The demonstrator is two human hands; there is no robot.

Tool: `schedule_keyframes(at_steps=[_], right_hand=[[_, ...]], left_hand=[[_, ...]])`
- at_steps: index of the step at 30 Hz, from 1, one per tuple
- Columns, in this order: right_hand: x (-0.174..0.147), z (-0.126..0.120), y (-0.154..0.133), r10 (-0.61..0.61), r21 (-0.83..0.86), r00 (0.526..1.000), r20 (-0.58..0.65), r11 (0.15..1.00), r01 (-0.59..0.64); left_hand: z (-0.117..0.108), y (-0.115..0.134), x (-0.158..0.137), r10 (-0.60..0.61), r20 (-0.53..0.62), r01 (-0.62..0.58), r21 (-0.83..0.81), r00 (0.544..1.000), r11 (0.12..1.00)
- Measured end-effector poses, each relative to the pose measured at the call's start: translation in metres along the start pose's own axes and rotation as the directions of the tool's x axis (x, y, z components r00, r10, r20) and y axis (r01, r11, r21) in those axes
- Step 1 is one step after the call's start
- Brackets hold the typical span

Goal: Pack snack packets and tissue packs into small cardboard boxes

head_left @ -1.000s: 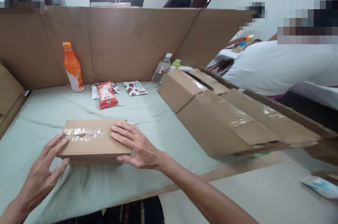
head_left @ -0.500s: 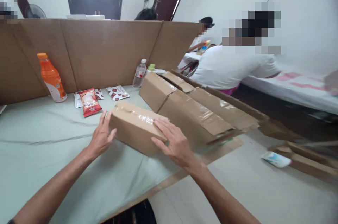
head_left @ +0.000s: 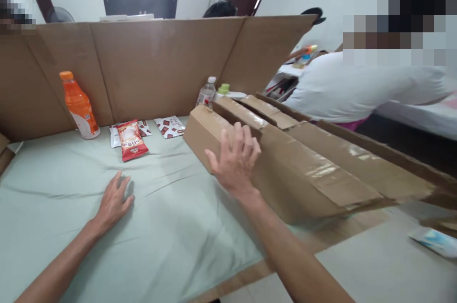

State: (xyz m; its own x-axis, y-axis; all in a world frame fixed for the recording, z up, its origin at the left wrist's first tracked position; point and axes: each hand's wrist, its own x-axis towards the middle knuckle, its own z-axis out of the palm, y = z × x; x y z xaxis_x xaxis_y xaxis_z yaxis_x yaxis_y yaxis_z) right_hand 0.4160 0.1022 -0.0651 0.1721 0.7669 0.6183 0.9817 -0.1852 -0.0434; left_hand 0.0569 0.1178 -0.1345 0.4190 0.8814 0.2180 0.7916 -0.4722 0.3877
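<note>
A small brown cardboard box (head_left: 202,131) stands on the green cloth, close against the left side of larger taped cardboard boxes (head_left: 296,170). Over its top lies my right hand (head_left: 237,158), fingers bent across it and thumb on the near side, gripping it. The box's right end is partly hidden behind that hand. My left hand (head_left: 116,200) hovers low over the cloth with its fingers apart, holding nothing. Just beyond it lies a red snack packet (head_left: 131,140), overlapping a white and brown packet (head_left: 144,128).
An orange bottle (head_left: 80,108) stands by a cardboard screen (head_left: 171,65) at the back. Another patterned packet (head_left: 170,127), a clear bottle (head_left: 207,91) and a green-capped container (head_left: 223,89) are nearby. A person in a white shirt (head_left: 357,89) sits at right. The cloth-covered table (head_left: 171,246) ends at lower right.
The small box has moved away and right, up against the larger boxes, under my right hand. My left hand has let go of it and drawn back left. The view has turned slightly.
</note>
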Motion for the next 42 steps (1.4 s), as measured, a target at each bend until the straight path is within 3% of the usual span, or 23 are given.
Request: schedule_keyframes(at_steps=[2, 4, 7, 13, 18, 26, 31, 34, 36, 38, 40, 42], right_hand=[[-0.002, 0.007, -0.022, -0.160, 0.066, 0.984, 0.083, 0.986, 0.154], [0.007, 0.025, -0.046, -0.255, 0.109, 0.925, 0.283, 0.966, 0.233], [0.041, 0.070, -0.074, -0.252, 0.084, 0.840, 0.481, 0.967, 0.242], [0.108, 0.149, -0.104, -0.191, 0.019, 0.796, 0.574, 0.975, 0.221], [0.116, 0.169, -0.108, -0.177, 0.034, 0.770, 0.613, 0.980, 0.198], [0.084, 0.177, -0.103, -0.199, 0.163, 0.775, 0.600, 0.979, 0.126], [0.056, 0.195, -0.112, -0.392, 0.384, 0.775, 0.495, 0.899, 0.210], [0.040, 0.207, -0.113, -0.448, 0.462, 0.800, 0.399, 0.852, 0.247], [0.034, 0.215, -0.110, -0.453, 0.486, 0.822, 0.346, 0.836, 0.256], [0.031, 0.224, -0.107, -0.454, 0.502, 0.837, 0.306, 0.824, 0.264], [0.030, 0.232, -0.103, -0.457, 0.514, 0.844, 0.280, 0.814, 0.270], [0.029, 0.241, -0.098, -0.463, 0.527, 0.848, 0.256, 0.802, 0.279]], left_hand=[[-0.003, -0.009, -0.003, -0.010, -0.006, 0.010, 0.021, 1.000, 1.000], [0.000, -0.010, -0.006, -0.002, -0.002, 0.002, 0.030, 1.000, 1.000], [0.008, -0.004, -0.009, 0.011, 0.005, -0.011, 0.039, 1.000, 0.999], [0.014, 0.006, -0.013, -0.003, 0.042, 0.000, 0.079, 0.999, 0.997], [0.016, 0.007, -0.015, -0.010, 0.074, 0.004, 0.074, 0.997, 0.997], [0.013, 0.020, -0.017, -0.031, 0.106, 0.020, 0.105, 0.994, 0.994], [0.009, 0.026, -0.021, -0.020, 0.103, 0.002, 0.169, 0.994, 0.986], [0.004, 0.026, -0.021, -0.012, 0.089, -0.005, 0.196, 0.996, 0.981], [-0.011, 0.019, -0.018, -0.029, 0.053, 0.017, 0.217, 0.998, 0.976], [-0.040, 0.002, -0.011, -0.074, -0.014, 0.075, 0.248, 0.997, 0.966], [-0.087, -0.028, -0.002, -0.143, -0.111, 0.169, 0.288, 0.984, 0.943], [-0.146, -0.065, 0.003, -0.236, -0.242, 0.308, 0.329, 0.941, 0.892]])
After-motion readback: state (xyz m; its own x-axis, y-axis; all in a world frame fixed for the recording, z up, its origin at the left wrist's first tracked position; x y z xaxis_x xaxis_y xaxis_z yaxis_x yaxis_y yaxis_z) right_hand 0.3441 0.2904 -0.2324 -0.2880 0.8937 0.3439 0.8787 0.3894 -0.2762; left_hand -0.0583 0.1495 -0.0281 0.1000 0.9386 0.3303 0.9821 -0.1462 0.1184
